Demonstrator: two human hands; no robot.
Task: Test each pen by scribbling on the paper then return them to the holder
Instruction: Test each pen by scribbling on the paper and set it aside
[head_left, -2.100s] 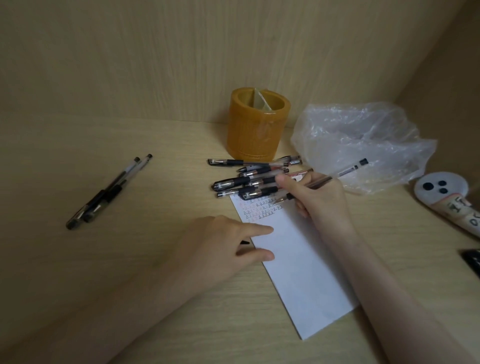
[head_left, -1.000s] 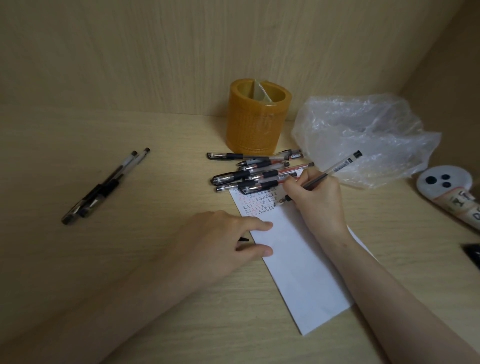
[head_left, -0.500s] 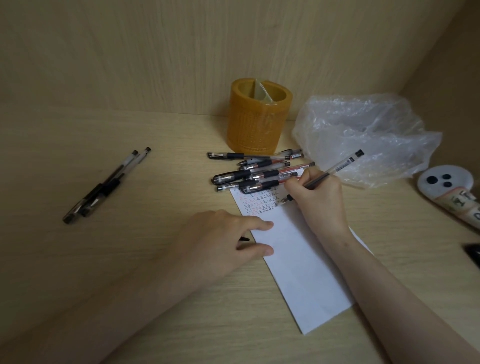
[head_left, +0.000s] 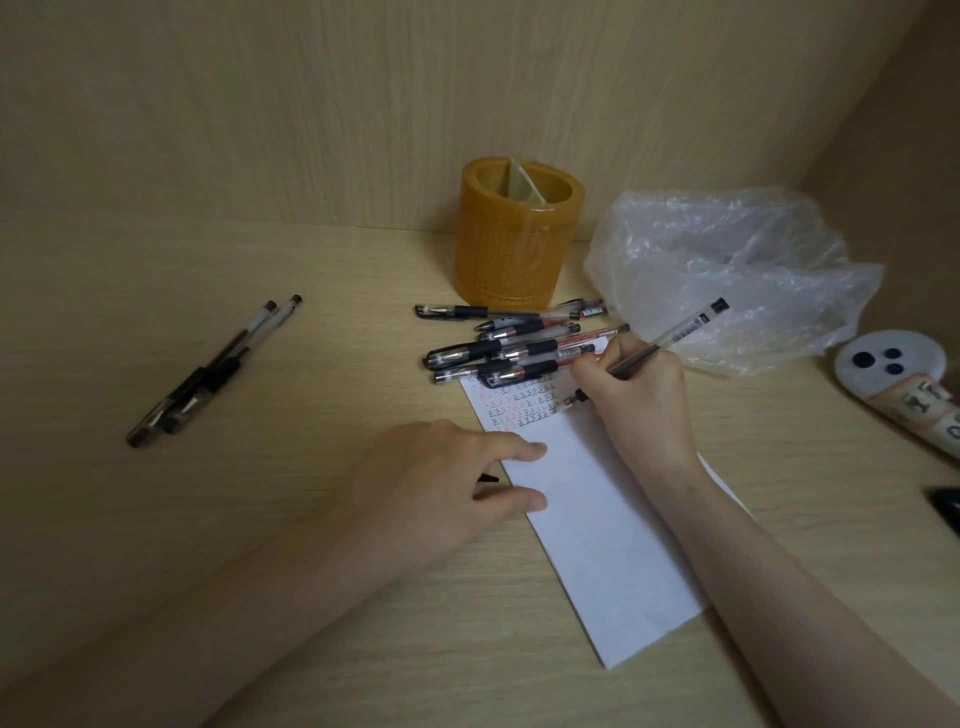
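A white paper (head_left: 597, 525) lies on the wooden desk, its top rows filled with small black and red marks. My right hand (head_left: 636, 400) grips a clear black-ink pen (head_left: 675, 330), tip down on the marked rows. My left hand (head_left: 447, 483) rests flat on the paper's left edge with a small black cap (head_left: 488, 478) peeking from under the fingers. A pile of several pens (head_left: 514, 348) lies across the paper's top edge. Behind it stands the amber holder (head_left: 517, 239), with no pens showing in it. Two more pens (head_left: 213, 371) lie at the left.
A crumpled clear plastic bag (head_left: 727, 270) sits right of the holder. A white object with black dots (head_left: 898, 374) lies at the right edge, and a dark item (head_left: 945, 506) below it. Wooden walls close the back and right.
My right hand's pen tip has shifted slightly along the marked rows. The view has tilted a little. My left hand and the pens have stayed put.
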